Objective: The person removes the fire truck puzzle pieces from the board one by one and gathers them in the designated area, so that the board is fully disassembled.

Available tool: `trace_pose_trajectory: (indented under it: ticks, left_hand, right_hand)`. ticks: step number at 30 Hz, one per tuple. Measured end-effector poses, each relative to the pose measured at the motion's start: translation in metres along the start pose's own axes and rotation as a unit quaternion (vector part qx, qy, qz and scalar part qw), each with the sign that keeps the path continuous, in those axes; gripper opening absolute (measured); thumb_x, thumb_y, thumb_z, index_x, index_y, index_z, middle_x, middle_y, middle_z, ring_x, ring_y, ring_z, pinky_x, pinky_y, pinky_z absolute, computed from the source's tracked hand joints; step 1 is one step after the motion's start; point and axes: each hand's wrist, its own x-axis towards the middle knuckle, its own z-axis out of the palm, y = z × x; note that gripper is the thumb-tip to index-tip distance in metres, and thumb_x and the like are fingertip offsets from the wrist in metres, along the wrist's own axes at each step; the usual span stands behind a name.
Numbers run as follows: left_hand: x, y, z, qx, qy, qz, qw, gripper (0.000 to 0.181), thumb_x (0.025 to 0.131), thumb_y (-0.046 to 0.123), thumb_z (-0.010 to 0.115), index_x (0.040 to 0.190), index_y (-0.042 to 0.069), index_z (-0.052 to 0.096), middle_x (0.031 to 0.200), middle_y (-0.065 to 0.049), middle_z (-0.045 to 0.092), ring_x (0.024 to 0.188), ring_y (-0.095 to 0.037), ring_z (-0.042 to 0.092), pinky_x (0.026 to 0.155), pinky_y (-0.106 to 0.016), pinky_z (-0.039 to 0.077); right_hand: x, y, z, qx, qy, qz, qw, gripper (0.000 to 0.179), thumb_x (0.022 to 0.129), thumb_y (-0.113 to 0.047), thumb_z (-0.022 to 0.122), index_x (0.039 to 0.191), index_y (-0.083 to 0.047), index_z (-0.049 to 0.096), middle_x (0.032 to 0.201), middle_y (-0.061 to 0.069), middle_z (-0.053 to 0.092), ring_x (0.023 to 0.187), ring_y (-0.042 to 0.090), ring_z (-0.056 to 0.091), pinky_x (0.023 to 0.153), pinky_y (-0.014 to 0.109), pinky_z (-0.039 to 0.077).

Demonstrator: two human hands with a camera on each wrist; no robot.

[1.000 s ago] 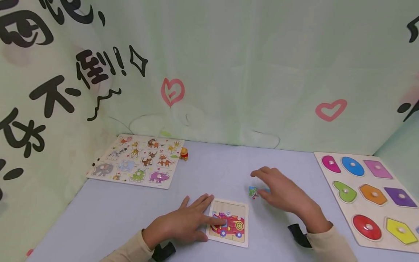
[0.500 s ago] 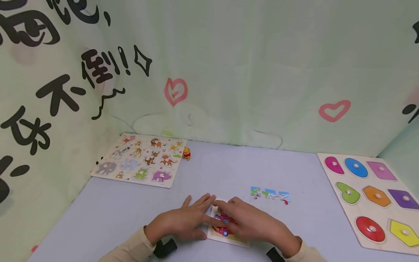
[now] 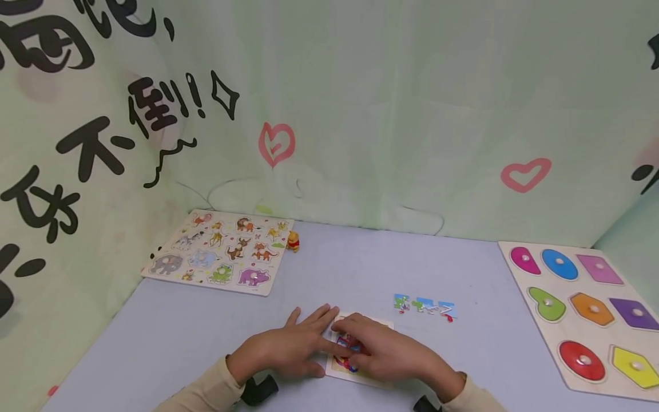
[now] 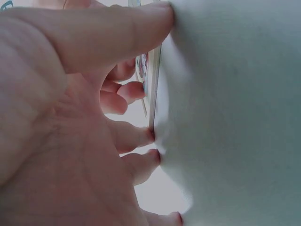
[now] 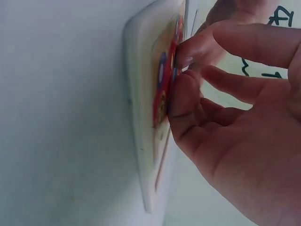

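A small wooden jigsaw tray (image 3: 355, 377) with a red vehicle picture lies on the table between my hands, partly covered by both. My left hand (image 3: 283, 355) rests flat, fingers spread, at the tray's left side, with its index finger across the picture. Bent over the tray's right part is my right hand (image 3: 391, 349), its thumb and index finger apart in the head view. In the right wrist view, one of its bent fingers (image 5: 183, 94) touches the red pieces (image 5: 162, 96). Behind them, blue-and-white jigsaw pieces (image 3: 424, 305) lie in a short row.
An animal puzzle board (image 3: 216, 252) lies at the back left, with a small yellow-and-red bear figure (image 3: 293, 241) beside it. A large board of coloured knobbed shapes (image 3: 582, 320) is at the right. A printed curtain (image 3: 391, 114) borders the table (image 3: 231, 320) behind.
My right hand has moved left and towards me, from the loose pieces onto the tray, uncovering the row. It then shifts slightly further left. The left hand keeps its place.
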Motion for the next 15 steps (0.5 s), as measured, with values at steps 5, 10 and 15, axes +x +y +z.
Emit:
trace_pose_trajectory:
  ticks: [5,10,15]
  left_hand:
    - [0.0007,0.0003,-0.0007,0.001,-0.004,-0.003,1.0000,0.051,0.094,0.027,0.075,0.142,0.040,0.061,0.170,-0.006,0.017,0.157,-0.026,0.007,0.116,-0.071,0.015]
    - [0.0005,0.0004,-0.0021,0.000,-0.004,-0.001,1.0000,0.051,0.094,0.027,0.075,0.142,0.039,0.061,0.170,-0.006,0.017,0.157,-0.025,0.007,0.115,-0.071,0.015]
    - [0.0000,0.0000,-0.0017,0.001,-0.003,0.001,1.0000,0.051,0.094,0.027,0.075,0.141,0.038,0.062,0.170,-0.006,0.018,0.157,-0.026,0.008,0.115,-0.071,0.016]
  right_hand:
    - [0.0019,0.0034,-0.0001,0.052,0.000,0.011,0.9986,0.038,0.103,-0.024,0.063,0.137,-0.008,0.057,0.116,-0.003,0.060,0.095,0.005,0.056,0.086,0.026,0.050]
    - [0.0036,0.0027,0.0044,0.021,0.020,0.015,0.9995,0.043,0.103,-0.026,0.062,0.142,-0.009,0.055,0.131,0.002,0.057,0.095,0.005,0.054,0.088,0.027,0.049]
    - [0.0035,0.0020,0.0064,0.035,0.020,0.003,0.9992,0.038,0.102,-0.021,0.063,0.138,-0.009,0.058,0.123,0.001,0.060,0.089,0.003,0.054,0.083,0.024,0.049]
